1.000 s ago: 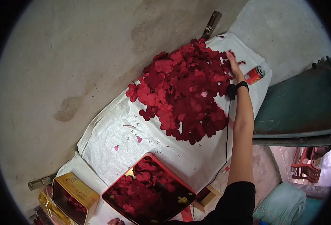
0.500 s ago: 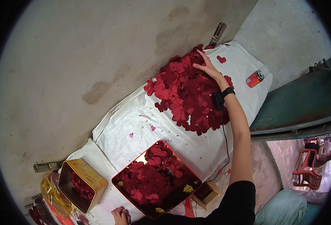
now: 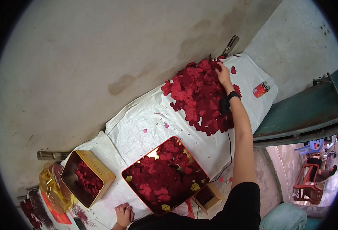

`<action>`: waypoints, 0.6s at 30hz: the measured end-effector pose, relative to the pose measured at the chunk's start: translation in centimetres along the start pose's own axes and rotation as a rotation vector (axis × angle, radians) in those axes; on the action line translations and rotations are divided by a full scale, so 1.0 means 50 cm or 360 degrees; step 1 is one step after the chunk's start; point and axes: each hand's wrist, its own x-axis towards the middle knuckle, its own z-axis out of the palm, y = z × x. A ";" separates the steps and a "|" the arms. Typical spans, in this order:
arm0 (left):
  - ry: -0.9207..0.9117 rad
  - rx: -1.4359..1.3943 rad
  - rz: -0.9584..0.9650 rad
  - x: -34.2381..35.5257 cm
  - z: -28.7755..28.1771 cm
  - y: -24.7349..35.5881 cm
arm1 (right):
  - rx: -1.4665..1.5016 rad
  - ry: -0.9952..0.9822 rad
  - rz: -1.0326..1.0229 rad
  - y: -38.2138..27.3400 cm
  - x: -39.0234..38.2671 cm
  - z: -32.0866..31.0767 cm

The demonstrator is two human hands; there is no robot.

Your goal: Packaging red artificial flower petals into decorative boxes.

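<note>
Right hand at the upper right edge of the heap of red petals, fingers bent in among them; cannot tell whether it pinches any. Left hand lies half curled on the white sheet, below the left side of the red-rimmed tin; its grip cannot be told. A black object sits by the right wrist, over the heap's right side, its black cord running down past the tin. Grey wall close behind the heap; red can stands clear of it, to the right. The heap spreads left of and below the right hand, well apart from the left. Count: one heap; one loose red petal just right of the hand; two pink scraps mid-sheet; two tins holding petals, the red-rimmed one and a yellow one; one small open box; one can.
</note>
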 end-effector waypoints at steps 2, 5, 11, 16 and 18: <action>0.0034 0.0015 0.0005 0.005 0.001 0.000 | 0.0078 0.0094 -0.0003 0.015 0.019 -0.035; 0.0057 0.0016 0.0027 0.010 0.007 -0.003 | 0.0208 0.0213 0.0024 0.018 0.044 -0.081; 0.0055 -0.0005 0.0031 0.035 0.009 0.000 | 0.0598 0.0198 0.0068 -0.027 0.080 -0.155; 0.0091 -0.0061 0.0055 0.063 0.014 0.003 | 0.1152 -0.0058 -0.0094 -0.080 0.095 -0.193; 0.0118 -0.0059 0.0043 0.070 0.015 0.007 | 0.1219 -0.0103 -0.0107 -0.140 0.067 -0.190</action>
